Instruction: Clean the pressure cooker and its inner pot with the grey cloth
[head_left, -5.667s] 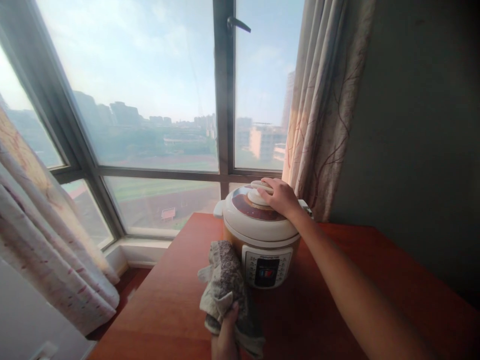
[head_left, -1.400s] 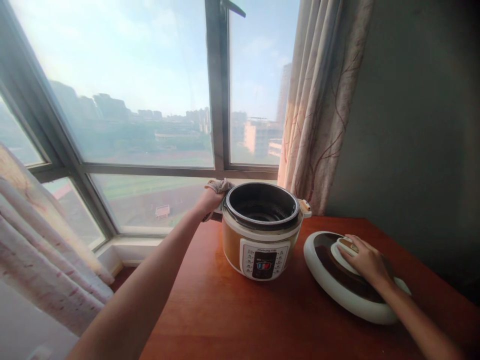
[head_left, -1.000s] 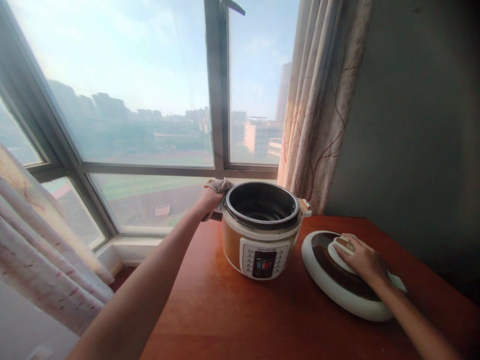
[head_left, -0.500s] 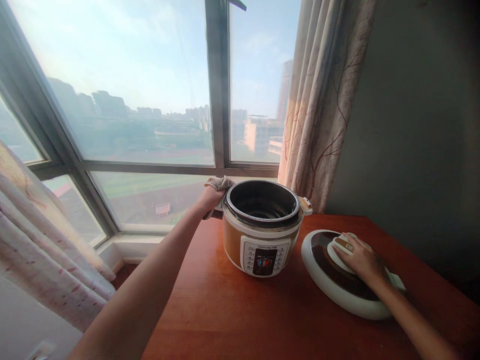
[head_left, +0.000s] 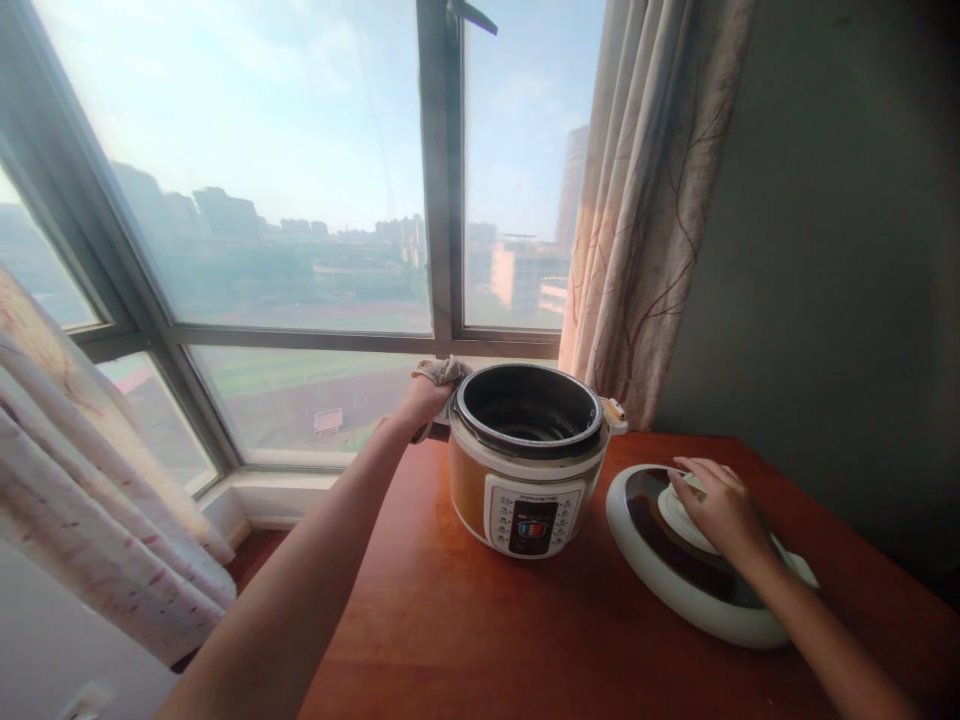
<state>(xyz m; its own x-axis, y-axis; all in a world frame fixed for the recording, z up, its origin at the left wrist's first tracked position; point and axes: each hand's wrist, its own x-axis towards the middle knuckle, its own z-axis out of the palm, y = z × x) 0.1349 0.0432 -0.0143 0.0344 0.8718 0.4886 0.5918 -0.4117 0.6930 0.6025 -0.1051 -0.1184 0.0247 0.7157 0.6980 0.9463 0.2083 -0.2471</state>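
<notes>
Reddish wooden tabletop set against a large window, grey wall at frame right. Curtain at lower left. Left hand, centre frame, fingers closed around a grey cloth, pressed to the left rim of the cooker. Cooker stands upright at centre, uncovered, dark inner pot visible, control panel facing the camera. A second curtain hangs behind it. Lid lies on the tabletop just right of the cooker; right hand rests on the lid's knob, fingers curled loosely over it.

Head-worn view, forward-down, near the table
</notes>
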